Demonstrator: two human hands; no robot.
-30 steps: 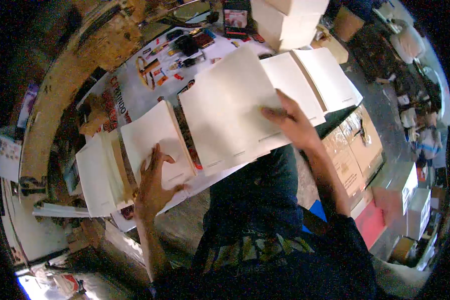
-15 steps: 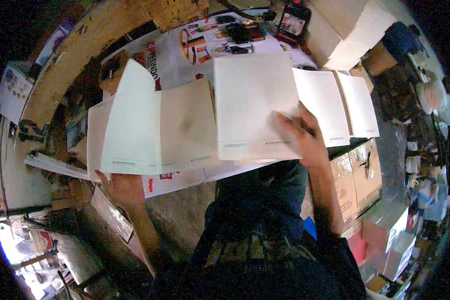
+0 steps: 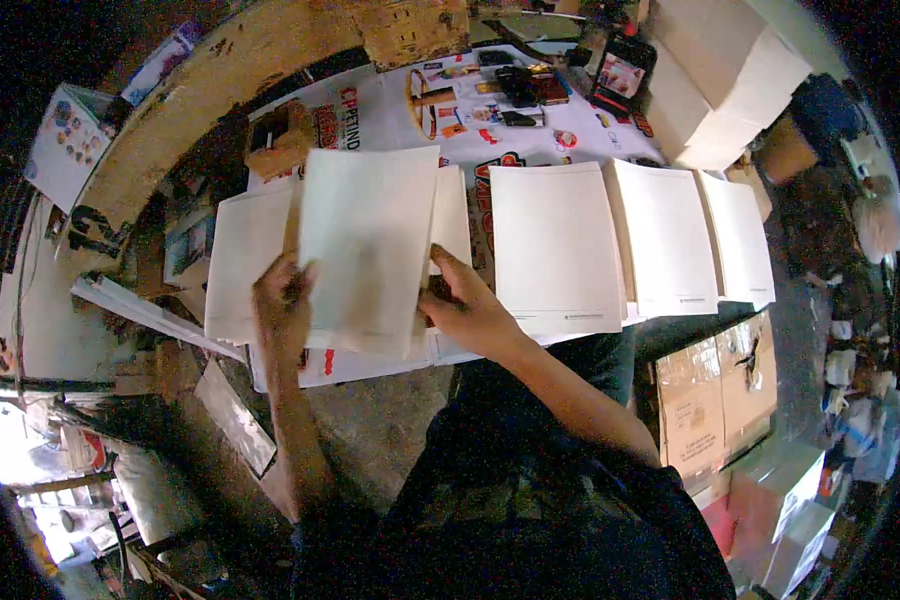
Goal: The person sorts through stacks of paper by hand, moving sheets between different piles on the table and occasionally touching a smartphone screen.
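Shifted since half a second ago: right hand is crossing from the middle pile at 2 o'clock to the lifted sheets; left hand is moving up to their left edge.
Left hand: closing on that edge at 9 o'clock, blurring, its fingertips partly hiding.
Right hand: bending its fingers at the sheets' right edge, near the centre of my view; I cannot tell whether they are gripping these sheets or the pile behind.
Lifted sheets: standing at 10 o'clock between my hands, blurring and covering most of the pale pile behind; I cannot tell how many I am holding.
Outer piles: the leftmost pile is lying at 9 o'clock; the rightmost pile is lying toward 3.
Footer print: running along the middle pile's bottom, too tiny for reading.
Banner: covering the table, showing PETINDO at 11 o'clock; the piles are cutting off more red lettering.
Taped cartons: sitting between 3 and 4 o'clock, their small print blurring.
Pale box: standing between 1 and 2 o'clock.
Room: staying dim, while a bright opening is glaring at 8 o'clock.
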